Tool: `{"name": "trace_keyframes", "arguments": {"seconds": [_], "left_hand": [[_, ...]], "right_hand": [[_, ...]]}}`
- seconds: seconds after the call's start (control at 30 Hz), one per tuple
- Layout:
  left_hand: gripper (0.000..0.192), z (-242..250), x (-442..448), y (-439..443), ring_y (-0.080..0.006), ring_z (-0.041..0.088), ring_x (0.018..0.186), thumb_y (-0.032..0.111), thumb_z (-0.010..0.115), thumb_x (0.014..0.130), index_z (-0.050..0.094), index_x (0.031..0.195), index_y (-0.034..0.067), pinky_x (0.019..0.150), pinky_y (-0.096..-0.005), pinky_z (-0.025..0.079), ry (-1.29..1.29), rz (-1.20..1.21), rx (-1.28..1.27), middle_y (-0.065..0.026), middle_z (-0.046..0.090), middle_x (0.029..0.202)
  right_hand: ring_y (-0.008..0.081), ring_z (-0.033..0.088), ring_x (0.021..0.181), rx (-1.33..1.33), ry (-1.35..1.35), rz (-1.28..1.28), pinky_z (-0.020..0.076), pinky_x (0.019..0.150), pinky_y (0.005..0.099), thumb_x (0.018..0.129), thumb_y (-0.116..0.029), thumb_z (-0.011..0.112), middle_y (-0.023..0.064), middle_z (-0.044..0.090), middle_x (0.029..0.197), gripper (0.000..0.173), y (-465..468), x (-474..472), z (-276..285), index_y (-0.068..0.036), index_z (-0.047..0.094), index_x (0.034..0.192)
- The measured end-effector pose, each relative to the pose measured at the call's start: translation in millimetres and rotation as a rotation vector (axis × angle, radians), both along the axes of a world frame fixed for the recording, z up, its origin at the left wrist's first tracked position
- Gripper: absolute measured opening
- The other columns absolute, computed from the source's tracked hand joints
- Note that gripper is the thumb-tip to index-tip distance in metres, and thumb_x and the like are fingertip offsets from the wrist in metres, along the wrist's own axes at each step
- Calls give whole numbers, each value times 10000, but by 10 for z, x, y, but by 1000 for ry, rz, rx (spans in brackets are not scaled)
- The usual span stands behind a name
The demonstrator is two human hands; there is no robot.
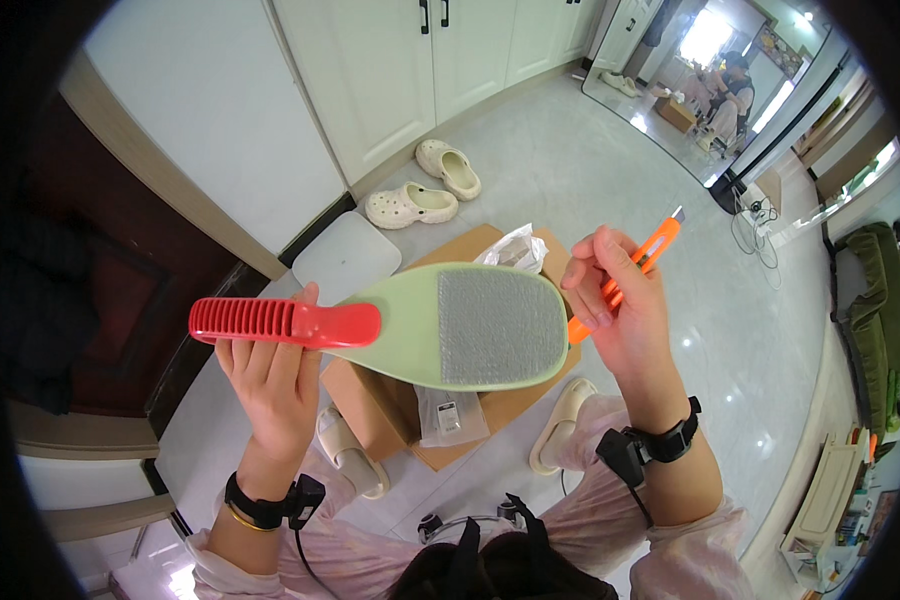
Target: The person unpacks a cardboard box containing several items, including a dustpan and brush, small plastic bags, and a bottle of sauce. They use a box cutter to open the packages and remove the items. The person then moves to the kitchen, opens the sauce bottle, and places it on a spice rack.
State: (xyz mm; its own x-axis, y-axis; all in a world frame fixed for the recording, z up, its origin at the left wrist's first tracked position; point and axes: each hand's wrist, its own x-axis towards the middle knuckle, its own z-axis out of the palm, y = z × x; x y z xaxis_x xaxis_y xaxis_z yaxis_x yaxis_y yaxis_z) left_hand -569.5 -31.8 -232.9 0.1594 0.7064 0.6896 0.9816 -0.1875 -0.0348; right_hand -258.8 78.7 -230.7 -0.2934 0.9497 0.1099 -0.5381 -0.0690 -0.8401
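Note:
My left hand [276, 382] grips the red ribbed handle [251, 319] of a brush with a light green paddle head [405, 334]. A rectangular pad of fine grey bristles faces up on the head, which lies level to the right of the hand. At the head's right end, my right hand [622, 307] holds an orange utility knife [656, 244], its blade tip out and pointing up and to the right. Below the brush stands an open cardboard box [375, 412] with a clear plastic bag [450, 420] bearing a label. Crumpled plastic wrap [517, 249] shows at its back.
Cream clogs [412, 206] and a pale low stool [345, 251] stand beyond the box, near white cabinets [367, 75]. My slippered feet flank the box. A large mirror [705, 82] leans at the back right, with cables [757, 225] on the floor beside it.

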Motion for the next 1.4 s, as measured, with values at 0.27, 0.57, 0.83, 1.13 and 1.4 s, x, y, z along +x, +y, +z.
{"name": "trace_keyframes", "arguments": {"seconds": [0.27,0.57,0.83,1.13,1.4], "left_hand": [[423,10,0,-44,-243,618,1012,46,677,775,703,1197,51,1075,-450,299,13,-16,97,-50,680,1060],[261,-136,-95,130,-186,541,646,252,618,977,623,923,-3,605,-308,438,-897,-33,-355,-53,572,735],[403,-977,-1807,1046,-86,479,523,403,551,985,627,801,53,519,-251,406,-1135,346,-1063,-5,536,617],[523,-3533,-2530,2079,-228,663,703,471,542,942,695,873,-25,673,-363,505,-1135,482,-1033,-129,699,771],[483,-4813,-2304,2290,-205,646,779,459,543,954,660,983,-9,717,-333,503,-1455,525,-1006,-123,700,902]], "right_hand": [[45,322,433,11,-61,21,285,430,215,1041,-217,508,83,672,759,266,-24,-26,2,-20,668,963],[47,361,425,-50,-22,-28,297,443,222,1000,-196,581,93,654,709,228,-33,-14,37,-6,687,932],[62,268,376,-254,-142,-218,246,383,225,1029,-240,484,33,522,602,266,-154,87,121,-38,597,898],[56,260,374,-464,-290,-421,253,329,207,1055,-232,436,18,436,658,235,30,175,-293,-87,429,870],[73,299,433,-648,-205,-188,313,366,225,1070,-211,444,21,420,693,230,284,102,-512,-60,476,899]]}}
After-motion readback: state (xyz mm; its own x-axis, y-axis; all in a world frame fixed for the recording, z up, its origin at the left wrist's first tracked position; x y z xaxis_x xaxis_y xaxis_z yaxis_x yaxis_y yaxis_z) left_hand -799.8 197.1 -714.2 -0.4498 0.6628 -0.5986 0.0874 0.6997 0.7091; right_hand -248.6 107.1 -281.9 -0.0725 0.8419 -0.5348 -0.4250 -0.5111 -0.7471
